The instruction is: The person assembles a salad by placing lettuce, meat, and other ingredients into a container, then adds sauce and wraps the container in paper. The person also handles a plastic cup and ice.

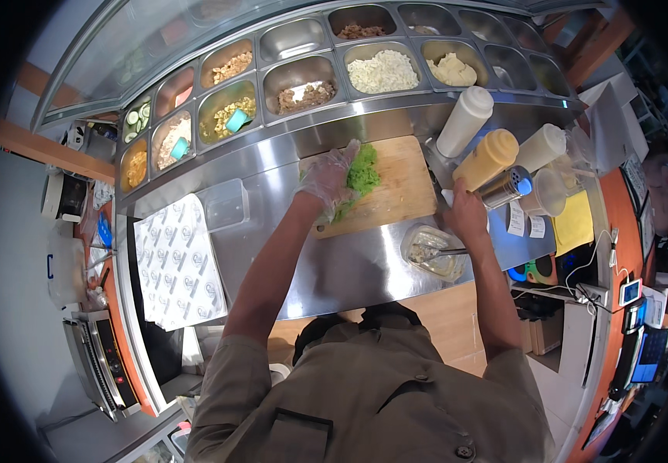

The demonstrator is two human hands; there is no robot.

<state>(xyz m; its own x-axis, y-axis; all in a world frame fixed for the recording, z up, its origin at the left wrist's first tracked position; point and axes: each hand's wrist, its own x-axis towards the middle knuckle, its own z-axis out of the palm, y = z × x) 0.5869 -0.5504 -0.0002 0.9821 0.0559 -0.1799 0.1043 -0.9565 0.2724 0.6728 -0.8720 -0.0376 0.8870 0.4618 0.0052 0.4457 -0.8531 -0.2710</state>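
Lettuce [363, 171], one heap, on the left half of the wooden board [407, 181], under and beside the gloved left hand [328, 176]; left fingers bent over leaves, opening and firmness of hold impossible to tell; right hand [470, 212] just beside the yellow squeeze bottle [487, 160], fingers curled, spread and contents impossible to tell; possible mishaps: leaves over the board's edge, from a loose press; a bottle toppled, from a knock in close quarters; count: yellow squeeze bottle, one; white squeeze bottles [465, 123], two; shaker [503, 189], one; turquoise scoops [237, 120], two; food pans [291, 40], sixteen discernible, two rows.
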